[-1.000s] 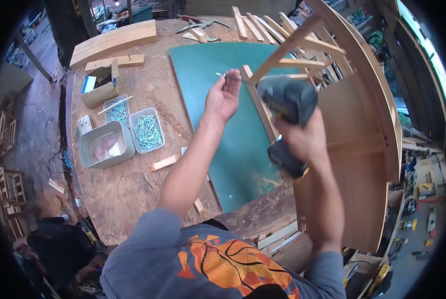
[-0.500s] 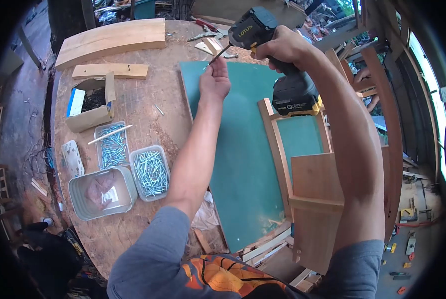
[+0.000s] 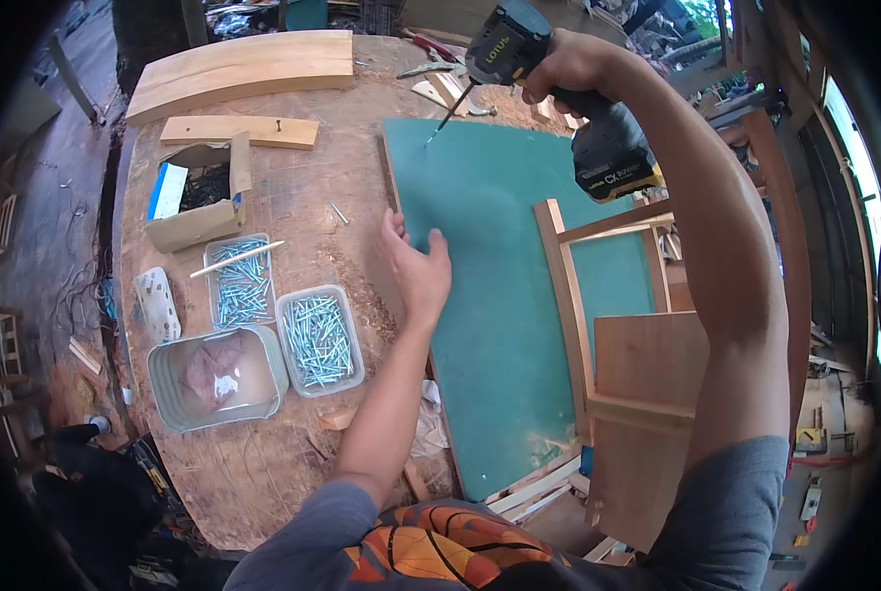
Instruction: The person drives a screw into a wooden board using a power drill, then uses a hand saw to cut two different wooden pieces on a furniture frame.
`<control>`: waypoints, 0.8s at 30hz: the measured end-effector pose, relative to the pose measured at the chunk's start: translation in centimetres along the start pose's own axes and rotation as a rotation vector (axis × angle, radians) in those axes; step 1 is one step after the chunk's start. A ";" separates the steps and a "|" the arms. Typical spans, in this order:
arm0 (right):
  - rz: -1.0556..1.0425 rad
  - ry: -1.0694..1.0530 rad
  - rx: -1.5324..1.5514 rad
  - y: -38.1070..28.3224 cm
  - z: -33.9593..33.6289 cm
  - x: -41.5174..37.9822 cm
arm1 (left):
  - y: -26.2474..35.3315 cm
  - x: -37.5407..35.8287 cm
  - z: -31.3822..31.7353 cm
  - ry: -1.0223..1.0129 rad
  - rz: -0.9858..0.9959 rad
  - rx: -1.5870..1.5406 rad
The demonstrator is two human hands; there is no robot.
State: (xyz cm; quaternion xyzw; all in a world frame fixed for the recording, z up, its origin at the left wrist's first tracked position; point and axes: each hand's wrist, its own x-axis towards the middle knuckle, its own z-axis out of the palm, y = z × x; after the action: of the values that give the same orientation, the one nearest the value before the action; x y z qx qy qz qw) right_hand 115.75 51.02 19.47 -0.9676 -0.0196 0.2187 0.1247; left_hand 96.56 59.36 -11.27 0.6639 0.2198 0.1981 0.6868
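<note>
My right hand (image 3: pixel 571 71) is wrapped round the grip of a black and yellow cordless drill (image 3: pixel 509 44). The drill's long bit (image 3: pixel 452 115) points down and left, its tip at the upper left part of a green board (image 3: pixel 490 325); a small screw seems to be at the tip. At the board's left edge, my left hand (image 3: pixel 419 264) has its thumb and fingers apart and holds nothing. Left of it, two clear tubs of screws (image 3: pixel 319 340) (image 3: pixel 241 286) stand on the wooden worktable (image 3: pixel 253 473).
A cardboard box (image 3: pixel 194 231) and a square tub with a cloth (image 3: pixel 169 404) stand at the left. Curved wood (image 3: pixel 243 74) lies at the back. Wooden chair framing (image 3: pixel 571 315) rests over the board's right side. A loose screw (image 3: pixel 339 214) lies on the table.
My left hand has let go near the drill bit and moved down to the board's left edge. The drill has shifted slightly up and right in view, and the scene has shifted right.
</note>
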 end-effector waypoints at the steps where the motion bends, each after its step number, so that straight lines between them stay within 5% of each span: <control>1: -0.006 0.000 0.021 0.2 0.0 0.1 | 0.0 -0.3 -0.2 -0.016 0.009 -0.004; 7: -0.022 0.007 0.029 -0.3 -0.3 -0.3 | -1.8 2.3 -1.4 -0.257 -0.291 -0.081; 24: -0.038 -0.007 0.041 1.4 -0.2 -0.1 | -1.1 1.9 -1.9 -0.214 -0.204 0.017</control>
State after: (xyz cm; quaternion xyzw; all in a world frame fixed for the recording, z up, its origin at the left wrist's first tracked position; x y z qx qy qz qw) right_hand 115.77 49.57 19.33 -0.9636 -0.0339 0.2199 0.1485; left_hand 97.08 61.95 -12.45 0.6612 0.2130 0.0536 0.7173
